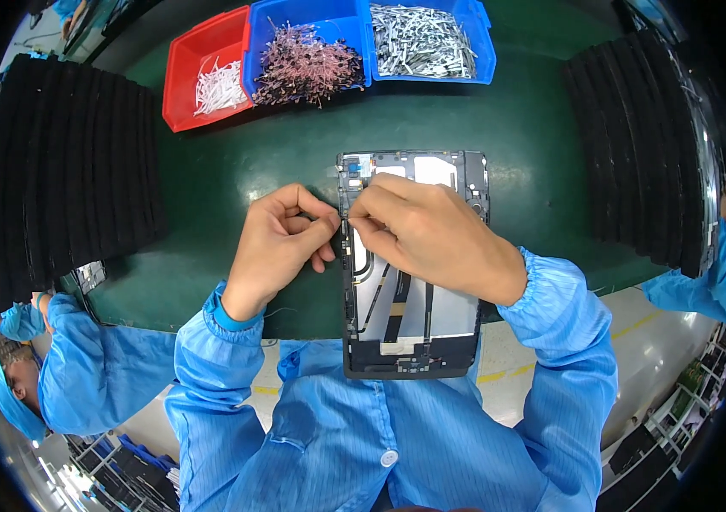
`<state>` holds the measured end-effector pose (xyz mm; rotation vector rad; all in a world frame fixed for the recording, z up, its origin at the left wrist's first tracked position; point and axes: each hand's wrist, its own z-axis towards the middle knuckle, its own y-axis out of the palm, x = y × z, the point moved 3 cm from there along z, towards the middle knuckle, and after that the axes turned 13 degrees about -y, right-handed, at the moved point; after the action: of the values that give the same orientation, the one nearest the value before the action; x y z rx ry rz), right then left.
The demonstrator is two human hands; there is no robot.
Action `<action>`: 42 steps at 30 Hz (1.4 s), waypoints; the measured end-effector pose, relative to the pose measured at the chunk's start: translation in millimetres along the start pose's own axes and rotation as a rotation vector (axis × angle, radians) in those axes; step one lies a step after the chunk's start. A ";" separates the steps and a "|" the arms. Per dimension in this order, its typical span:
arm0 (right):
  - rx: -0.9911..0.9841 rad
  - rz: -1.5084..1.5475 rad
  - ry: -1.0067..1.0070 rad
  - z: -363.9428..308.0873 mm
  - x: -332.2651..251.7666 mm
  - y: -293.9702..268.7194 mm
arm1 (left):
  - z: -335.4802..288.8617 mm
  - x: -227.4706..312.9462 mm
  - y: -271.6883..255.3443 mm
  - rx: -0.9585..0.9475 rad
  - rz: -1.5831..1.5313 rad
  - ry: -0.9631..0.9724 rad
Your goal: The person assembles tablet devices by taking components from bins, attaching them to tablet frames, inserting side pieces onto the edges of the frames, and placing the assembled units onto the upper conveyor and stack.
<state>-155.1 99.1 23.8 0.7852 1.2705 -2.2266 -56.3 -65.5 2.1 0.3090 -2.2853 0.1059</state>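
Note:
In front of me lies an opened tablet (457, 317), its inner side up, with dark cables and silvery plates showing; its lower end reaches past the table's near edge. My left hand (282, 243) is at the tablet's left edge, thumb and forefinger pinched together. Over the upper part of the tablet, my right hand (431, 226) pinches at the same left edge, fingertips close to those of the left. Whatever sits between the fingertips is too small to make out.
Along the far side of the green table (534, 119) stand a red bin (177, 85) of white pieces, a blue bin (252, 51) of pink-and-black wired parts and a blue bin (487, 43) of silvery strips. Black stacks (73, 179) (636, 154) rise at both sides. A co-worker (98, 358) sits at left.

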 end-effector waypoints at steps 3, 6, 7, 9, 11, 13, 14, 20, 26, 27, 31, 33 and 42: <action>-0.005 -0.002 0.015 -0.2 -1.0 0.1 | 0.7 -1.1 1.4 0.010 -0.012 0.010; -0.007 0.006 0.049 -0.9 -1.1 1.3 | 0.3 -1.9 1.7 0.020 -0.016 0.018; 0.005 0.026 0.051 -1.1 -1.2 0.9 | 0.2 -1.9 2.0 0.023 -0.017 0.022; 0.016 0.046 0.046 -2.2 -2.1 0.2 | -0.1 -2.2 3.1 0.014 -0.022 0.026; 0.051 0.050 0.072 -4.1 -1.9 -0.5 | 0.0 -4.6 4.2 0.021 -0.032 0.035; 0.063 0.039 0.100 -5.0 -3.5 -0.7 | -0.3 -6.2 4.5 0.025 -0.040 0.044; 0.077 0.030 0.136 -5.6 -3.3 -1.1 | -0.4 -6.4 4.7 0.025 -0.037 0.052; 0.104 -0.006 0.133 -5.3 -2.8 -0.8 | -0.7 -10.4 0.4 0.024 0.021 0.077; 0.046 0.007 0.168 -2.5 -5.0 -4.4 | 0.3 -4.5 3.3 -0.004 0.038 0.093; 0.042 0.007 0.165 -2.6 -3.9 -3.2 | 0.5 -2.5 4.7 -0.008 0.044 0.091; 0.079 0.006 0.144 -1.0 -2.8 -2.2 | 1.7 3.1 5.5 -0.023 0.060 0.077; 0.066 0.009 0.146 1.0 -4.3 -6.0 | 2.1 5.9 6.8 -0.021 0.086 0.031; 0.018 0.059 0.035 40.9 18.3 -11.3 | 6.8 1.2 5.5 -0.034 0.055 0.066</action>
<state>-185.9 66.6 35.4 0.8614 1.2296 -2.1890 -63.4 -61.6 -1.4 0.2220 -2.2277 0.1035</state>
